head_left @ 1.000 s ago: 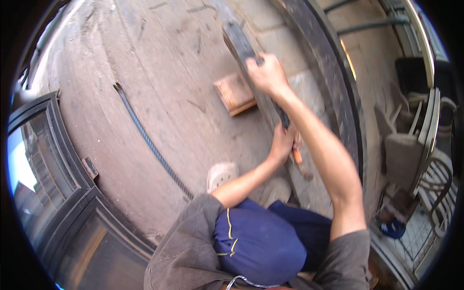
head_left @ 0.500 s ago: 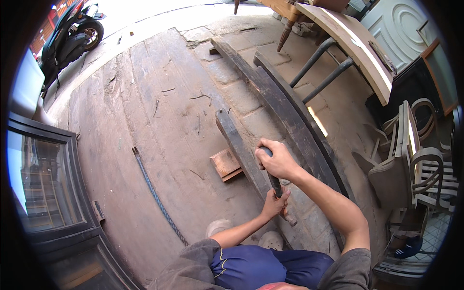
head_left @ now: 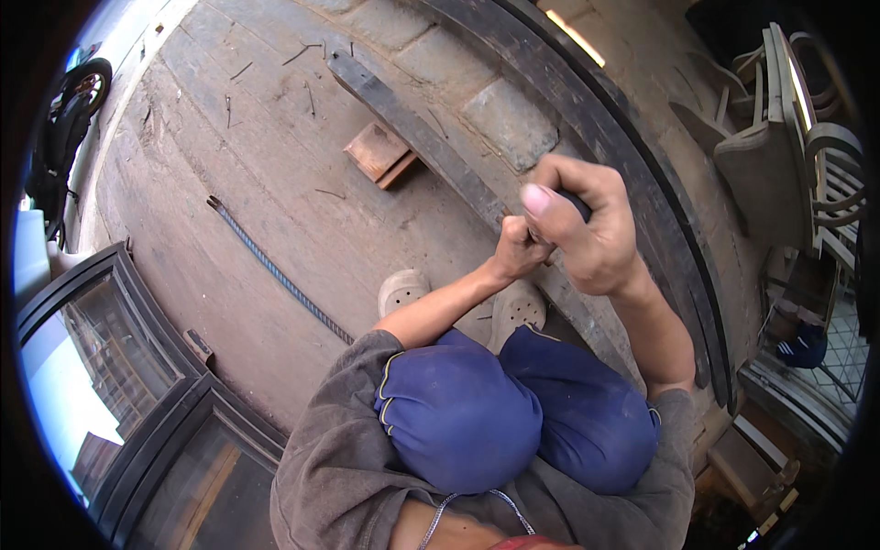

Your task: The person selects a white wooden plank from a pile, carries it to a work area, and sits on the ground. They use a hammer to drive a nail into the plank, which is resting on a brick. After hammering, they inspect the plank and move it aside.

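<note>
A hammer's dark handle (head_left: pixel 576 203) shows end-on in my right hand (head_left: pixel 596 229), whose fingers are wrapped round it with the thumb along the top. The hammer's head is hidden below the hand. Close beside it, my left hand (head_left: pixel 522 249) is closed low over a long dark wooden beam (head_left: pixel 422 128). What its fingers hold is hidden. The beam runs from the upper middle down past my right foot. A small reddish-brown wooden block (head_left: pixel 376 154) sits against the beam's left side.
A blue ribbed bar (head_left: pixel 275 268) with a forked end lies to the left. Bent nails (head_left: pixel 310 96) are scattered farther off. Long dark timbers (head_left: pixel 587 101) lie on the right, near a wooden chair (head_left: pixel 765 151). A glazed dark frame (head_left: pixel 115 339) stands at left. My feet wear clogs (head_left: pixel 403 291).
The view has tipped down toward my lap, so the scene sits higher. My right hand has come up nearer to the camera, with the hammer handle now seen end-on. My left hand stays low, closed.
</note>
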Demonstrator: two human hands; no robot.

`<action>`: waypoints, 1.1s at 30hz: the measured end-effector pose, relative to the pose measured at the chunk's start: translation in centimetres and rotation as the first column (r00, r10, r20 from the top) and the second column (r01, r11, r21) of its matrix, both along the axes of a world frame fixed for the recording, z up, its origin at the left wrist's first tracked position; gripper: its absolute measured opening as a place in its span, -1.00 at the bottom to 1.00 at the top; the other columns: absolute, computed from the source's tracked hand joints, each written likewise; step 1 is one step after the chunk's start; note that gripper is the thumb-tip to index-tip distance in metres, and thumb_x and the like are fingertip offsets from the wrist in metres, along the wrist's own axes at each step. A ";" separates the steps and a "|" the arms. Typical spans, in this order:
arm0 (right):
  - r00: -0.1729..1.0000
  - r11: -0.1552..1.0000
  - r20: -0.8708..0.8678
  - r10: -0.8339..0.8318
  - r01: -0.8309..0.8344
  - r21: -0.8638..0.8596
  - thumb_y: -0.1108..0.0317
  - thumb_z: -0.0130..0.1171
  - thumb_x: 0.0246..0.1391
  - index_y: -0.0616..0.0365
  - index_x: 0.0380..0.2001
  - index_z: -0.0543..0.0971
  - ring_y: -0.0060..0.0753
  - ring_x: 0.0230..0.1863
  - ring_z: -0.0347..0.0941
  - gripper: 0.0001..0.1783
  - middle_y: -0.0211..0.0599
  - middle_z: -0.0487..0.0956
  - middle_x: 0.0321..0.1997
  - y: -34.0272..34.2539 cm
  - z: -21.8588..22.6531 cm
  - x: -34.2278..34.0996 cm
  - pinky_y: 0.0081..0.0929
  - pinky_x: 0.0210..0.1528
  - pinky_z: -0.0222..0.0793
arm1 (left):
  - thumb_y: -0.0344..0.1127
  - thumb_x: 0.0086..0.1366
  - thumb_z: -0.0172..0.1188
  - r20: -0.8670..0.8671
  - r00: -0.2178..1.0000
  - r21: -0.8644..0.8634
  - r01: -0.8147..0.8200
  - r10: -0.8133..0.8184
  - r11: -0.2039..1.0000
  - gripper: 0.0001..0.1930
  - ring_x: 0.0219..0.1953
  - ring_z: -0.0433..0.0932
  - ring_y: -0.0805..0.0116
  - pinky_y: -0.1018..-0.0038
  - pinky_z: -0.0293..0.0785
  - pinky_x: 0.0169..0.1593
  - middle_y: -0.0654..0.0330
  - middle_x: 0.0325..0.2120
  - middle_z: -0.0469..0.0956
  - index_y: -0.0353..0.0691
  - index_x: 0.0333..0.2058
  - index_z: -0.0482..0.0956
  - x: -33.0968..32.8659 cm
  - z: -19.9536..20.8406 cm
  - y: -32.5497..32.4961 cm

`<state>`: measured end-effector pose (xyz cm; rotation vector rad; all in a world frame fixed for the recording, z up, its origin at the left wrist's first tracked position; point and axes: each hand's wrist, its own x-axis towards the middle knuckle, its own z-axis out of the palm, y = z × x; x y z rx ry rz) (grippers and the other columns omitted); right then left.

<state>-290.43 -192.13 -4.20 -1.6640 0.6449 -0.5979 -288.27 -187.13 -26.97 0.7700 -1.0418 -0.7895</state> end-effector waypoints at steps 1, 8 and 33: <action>1.000 0.999 0.014 0.010 -0.009 -0.033 0.24 0.16 0.14 0.23 -0.68 0.42 -0.72 -0.65 0.21 -0.62 -0.51 0.32 -0.76 -0.2 0.0 1.0 -0.57 -0.64 0.09 | -0.42 0.19 0.29 -0.014 0.992 -0.076 -0.123 0.122 0.990 -0.84 -0.45 0.56 0.50 0.57 0.44 -0.40 0.20 -0.50 0.56 -0.28 -0.29 0.51 0.0 0.9 -1.1; 0.988 0.983 -0.027 0.152 -0.154 -0.098 0.27 0.11 0.10 0.20 -0.70 0.43 -0.58 -0.69 0.26 -0.66 -0.38 0.40 -0.75 -1.3 -0.2 0.3 -0.46 -0.61 0.20 | 0.03 0.19 0.28 -0.324 0.911 0.203 0.330 -0.255 0.922 -0.50 -0.15 0.52 0.32 0.34 0.43 -0.10 0.14 -0.21 0.54 -0.25 -0.09 0.45 2.7 5.2 0.4; 0.967 0.971 0.157 -0.201 0.175 0.161 0.44 0.04 -0.07 0.15 -0.71 0.31 -0.51 -0.73 0.19 -0.78 -0.37 0.33 -0.76 2.8 -0.6 -8.8 -0.46 -0.59 0.15 | -0.12 0.30 0.05 0.962 0.247 0.161 -0.177 -0.114 0.971 -0.62 -0.33 0.57 0.27 0.37 0.38 -0.01 0.18 -0.55 0.61 -0.20 -0.60 0.64 16.6 -5.0 -7.0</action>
